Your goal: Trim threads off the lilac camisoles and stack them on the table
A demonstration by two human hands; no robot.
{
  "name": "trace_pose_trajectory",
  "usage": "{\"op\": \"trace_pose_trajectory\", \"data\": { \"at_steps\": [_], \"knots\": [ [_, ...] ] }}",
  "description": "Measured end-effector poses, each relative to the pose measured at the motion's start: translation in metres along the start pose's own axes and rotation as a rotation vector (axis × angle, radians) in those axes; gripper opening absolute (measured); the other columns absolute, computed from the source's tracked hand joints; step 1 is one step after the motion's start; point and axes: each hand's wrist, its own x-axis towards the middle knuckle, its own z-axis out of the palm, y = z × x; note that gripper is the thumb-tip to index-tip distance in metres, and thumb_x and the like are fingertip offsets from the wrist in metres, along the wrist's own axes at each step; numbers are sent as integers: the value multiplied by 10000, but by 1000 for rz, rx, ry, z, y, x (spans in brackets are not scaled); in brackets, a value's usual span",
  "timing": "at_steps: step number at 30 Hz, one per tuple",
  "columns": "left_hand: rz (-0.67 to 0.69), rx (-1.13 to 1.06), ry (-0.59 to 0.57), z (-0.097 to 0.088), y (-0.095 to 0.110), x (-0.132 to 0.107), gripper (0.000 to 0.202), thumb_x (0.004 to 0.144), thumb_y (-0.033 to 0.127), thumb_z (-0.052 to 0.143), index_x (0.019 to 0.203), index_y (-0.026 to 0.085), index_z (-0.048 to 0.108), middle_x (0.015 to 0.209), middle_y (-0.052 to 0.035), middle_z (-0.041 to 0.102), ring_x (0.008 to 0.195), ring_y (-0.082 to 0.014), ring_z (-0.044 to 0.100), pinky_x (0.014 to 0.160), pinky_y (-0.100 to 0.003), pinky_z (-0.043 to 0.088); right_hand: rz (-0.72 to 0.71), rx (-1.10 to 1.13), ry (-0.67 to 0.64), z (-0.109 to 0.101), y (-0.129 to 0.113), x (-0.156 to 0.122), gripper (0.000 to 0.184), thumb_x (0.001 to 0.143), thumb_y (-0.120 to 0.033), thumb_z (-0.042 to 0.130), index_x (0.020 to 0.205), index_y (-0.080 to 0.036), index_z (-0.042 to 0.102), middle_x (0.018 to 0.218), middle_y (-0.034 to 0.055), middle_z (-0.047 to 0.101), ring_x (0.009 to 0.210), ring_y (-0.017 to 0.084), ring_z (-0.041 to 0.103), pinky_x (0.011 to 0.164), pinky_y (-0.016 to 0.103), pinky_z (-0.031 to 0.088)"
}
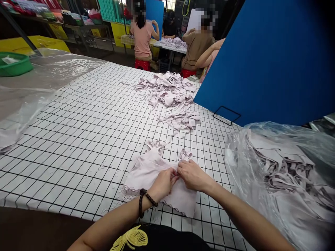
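Observation:
A pale lilac garment (146, 170) lies flat on the white table with a black grid (86, 132), close to the near edge. Both my hands rest on its middle, side by side. My left hand (163, 183), with a dark bead bracelet on the wrist, has its fingers curled into a pinch on the fabric. My right hand (191, 174) is also closed, pinching the same fabric where the fingertips meet. The garment's straps (157, 143) bunch up at its far end.
A heap of lilac pieces (167, 89) lies farther back, a smaller bunch (180, 120) nearer. A clear plastic bag of garments (285, 174) sits at right below a blue board (269, 59). Plastic sheeting (31, 87) and a green basin (14, 64) lie left. People sit at far tables.

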Motion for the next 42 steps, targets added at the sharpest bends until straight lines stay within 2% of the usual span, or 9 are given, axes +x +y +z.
{"op": "trace_pose_trajectory", "data": {
  "at_steps": [8, 13, 21, 25, 29, 33, 36, 40, 42],
  "knots": [
    [-33, -32, -18, 0, -3, 2, 304, 836, 473, 511, 887, 176, 547, 512, 17, 545, 309, -124, 460, 335, -209, 308, 104, 362, 66, 6, 11, -1, 130, 863, -197, 515, 791, -184, 622, 843, 26, 640, 797, 157, 563, 706, 296, 325],
    [-27, -50, -30, -3, 1, 1, 268, 838, 420, 524, 973, 193, 480, 564, 45, 527, 321, -115, 469, 325, -198, 300, 85, 492, 117, 0, 28, -10, 139, 810, -148, 539, 887, -226, 626, 885, -7, 644, 788, 145, 566, 728, 278, 370],
    [40, -21, -19, -6, 5, 0, 203, 863, 388, 489, 941, 204, 455, 662, 47, 553, 321, -62, 437, 354, -185, 287, 471, 685, 545, 17, 75, 6, 174, 799, -173, 473, 882, -204, 623, 922, 36, 599, 693, 138, 515, 668, 272, 433],
    [26, -69, -73, -8, 5, -1, 249, 870, 434, 461, 944, 199, 492, 710, 25, 570, 347, -71, 484, 327, -177, 293, 598, 729, 338, 29, 101, 12, 170, 715, -223, 608, 880, -189, 632, 960, 37, 588, 697, 131, 523, 677, 272, 446],
    [-10, -221, -145, -12, 8, -2, 360, 851, 502, 478, 1047, 201, 504, 761, 5, 580, 370, -75, 500, 331, -179, 357, 536, 774, 199, 8, 109, 25, 412, 637, -220, 698, 1040, -196, 615, 1095, 61, 560, 736, 123, 544, 650, 246, 449],
    [-42, -470, -201, -30, 18, -7, 471, 812, 508, 557, 1157, 200, 471, 870, -33, 597, 474, -90, 570, 424, -212, 470, 541, 723, 191, -15, 93, 71, 272, 796, -371, 578, 979, -177, 630, 873, 46, 635, 657, 128, 558, 559, 229, 417],
    [-79, -619, -216, -51, 22, -11, 464, 819, 494, 563, 1155, 188, 470, 900, -51, 611, 519, -97, 597, 475, -228, 494, 659, 555, 197, -15, 82, 116, 354, 876, -444, 438, 828, -145, 621, 726, 62, 614, 626, 159, 558, 544, 256, 397],
    [-127, -724, -167, -70, 12, -9, 444, 806, 449, 611, 1113, 150, 495, 864, -48, 612, 547, -97, 604, 501, -219, 481, 661, 378, 253, -9, 82, 151, 206, 831, -253, 480, 982, -146, 570, 992, 123, 574, 788, 209, 559, 591, 282, 375],
    [-139, -783, -152, -72, 5, -7, 438, 801, 418, 630, 1112, 140, 495, 846, -45, 610, 589, -103, 617, 544, -226, 491, 578, 305, 248, -8, 86, 155, 295, 759, -128, 514, 1048, -183, 543, 1123, 109, 511, 828, 193, 550, 606, 268, 359]
  ]
}}
